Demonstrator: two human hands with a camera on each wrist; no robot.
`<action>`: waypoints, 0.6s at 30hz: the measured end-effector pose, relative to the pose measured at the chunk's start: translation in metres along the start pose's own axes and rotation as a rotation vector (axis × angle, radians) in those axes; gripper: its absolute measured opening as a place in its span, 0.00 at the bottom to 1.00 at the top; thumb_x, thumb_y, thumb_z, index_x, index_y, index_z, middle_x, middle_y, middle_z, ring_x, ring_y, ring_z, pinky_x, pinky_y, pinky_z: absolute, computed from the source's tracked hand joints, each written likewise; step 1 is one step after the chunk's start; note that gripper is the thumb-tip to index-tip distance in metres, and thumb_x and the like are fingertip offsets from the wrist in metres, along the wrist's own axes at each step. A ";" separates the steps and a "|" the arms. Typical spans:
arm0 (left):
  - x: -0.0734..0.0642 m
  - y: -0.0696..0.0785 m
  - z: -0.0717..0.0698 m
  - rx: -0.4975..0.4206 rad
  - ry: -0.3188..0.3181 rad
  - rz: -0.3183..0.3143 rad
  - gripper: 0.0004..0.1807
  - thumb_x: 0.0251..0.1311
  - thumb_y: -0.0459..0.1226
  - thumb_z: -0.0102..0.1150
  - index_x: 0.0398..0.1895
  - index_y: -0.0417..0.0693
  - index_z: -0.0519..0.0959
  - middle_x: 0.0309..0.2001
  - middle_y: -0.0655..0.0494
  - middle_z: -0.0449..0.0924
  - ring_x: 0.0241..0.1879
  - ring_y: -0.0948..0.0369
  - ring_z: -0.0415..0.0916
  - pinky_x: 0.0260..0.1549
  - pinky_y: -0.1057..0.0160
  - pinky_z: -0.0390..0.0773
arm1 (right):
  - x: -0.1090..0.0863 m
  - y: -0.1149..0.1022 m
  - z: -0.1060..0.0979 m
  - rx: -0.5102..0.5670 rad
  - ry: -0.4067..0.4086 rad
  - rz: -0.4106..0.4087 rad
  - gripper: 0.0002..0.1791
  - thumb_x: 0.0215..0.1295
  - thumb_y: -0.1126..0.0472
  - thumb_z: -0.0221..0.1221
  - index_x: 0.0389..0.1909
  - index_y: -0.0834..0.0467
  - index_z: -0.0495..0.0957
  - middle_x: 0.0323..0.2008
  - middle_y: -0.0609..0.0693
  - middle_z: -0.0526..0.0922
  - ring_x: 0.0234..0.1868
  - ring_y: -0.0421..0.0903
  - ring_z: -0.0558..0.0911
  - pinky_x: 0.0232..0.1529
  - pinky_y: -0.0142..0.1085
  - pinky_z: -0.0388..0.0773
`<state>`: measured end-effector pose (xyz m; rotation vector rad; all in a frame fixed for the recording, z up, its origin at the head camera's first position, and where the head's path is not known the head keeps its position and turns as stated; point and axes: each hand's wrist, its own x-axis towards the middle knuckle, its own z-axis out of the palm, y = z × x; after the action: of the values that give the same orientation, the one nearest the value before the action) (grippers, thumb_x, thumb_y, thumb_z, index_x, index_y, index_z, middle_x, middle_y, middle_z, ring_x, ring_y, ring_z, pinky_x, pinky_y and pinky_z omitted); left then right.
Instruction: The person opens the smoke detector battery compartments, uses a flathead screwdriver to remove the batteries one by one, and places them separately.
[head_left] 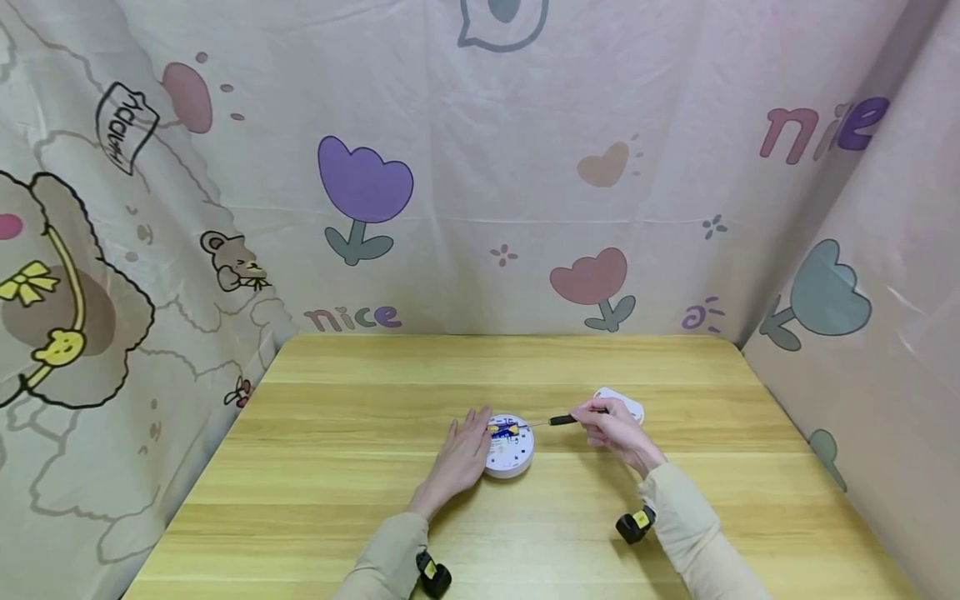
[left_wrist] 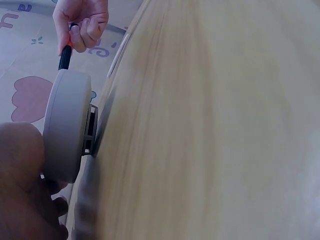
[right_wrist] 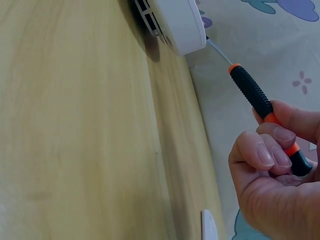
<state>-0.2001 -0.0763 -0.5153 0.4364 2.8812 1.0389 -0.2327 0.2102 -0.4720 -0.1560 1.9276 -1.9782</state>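
Note:
A round white device [head_left: 510,454], perhaps a smoke alarm, rests on the wooden table. A blue and yellow part [head_left: 504,431], possibly a battery, shows in its top face. My left hand [head_left: 461,454] lies along the device's left side with fingers spread, touching its edge; in the left wrist view some fingers are dark and partly hidden. My right hand [head_left: 617,432] pinches a screwdriver [right_wrist: 250,90] by its black and orange handle. The screwdriver's metal shaft points left, and its tip meets the device's top by the blue and yellow part.
Partly behind my right hand, a white flat piece [head_left: 628,405] lies on the table [head_left: 360,400]. A dark bracket [left_wrist: 90,131] under the device faces the tabletop. A printed curtain [head_left: 465,167] hangs along the back and both sides.

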 end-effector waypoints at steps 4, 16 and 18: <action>-0.001 0.000 -0.001 -0.002 -0.002 -0.001 0.29 0.80 0.42 0.32 0.79 0.41 0.54 0.79 0.44 0.54 0.81 0.45 0.47 0.80 0.38 0.39 | 0.001 0.001 -0.001 0.020 -0.017 0.007 0.07 0.72 0.66 0.56 0.37 0.56 0.81 0.20 0.40 0.68 0.16 0.33 0.60 0.22 0.25 0.60; 0.000 0.004 -0.001 0.018 0.005 0.018 0.29 0.80 0.41 0.32 0.78 0.40 0.55 0.79 0.42 0.55 0.80 0.45 0.48 0.80 0.38 0.40 | -0.002 -0.001 -0.001 -0.076 0.023 -0.028 0.06 0.71 0.64 0.58 0.39 0.62 0.82 0.28 0.42 0.73 0.17 0.33 0.60 0.22 0.24 0.61; -0.001 0.004 -0.001 0.015 0.008 0.015 0.29 0.80 0.41 0.32 0.78 0.39 0.55 0.79 0.42 0.55 0.80 0.45 0.49 0.80 0.38 0.41 | -0.003 -0.002 0.001 -0.080 0.032 -0.028 0.06 0.71 0.64 0.59 0.39 0.63 0.82 0.29 0.43 0.73 0.17 0.33 0.60 0.22 0.24 0.61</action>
<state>-0.1988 -0.0742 -0.5123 0.4566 2.8988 1.0246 -0.2303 0.2105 -0.4695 -0.1746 2.0363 -1.9337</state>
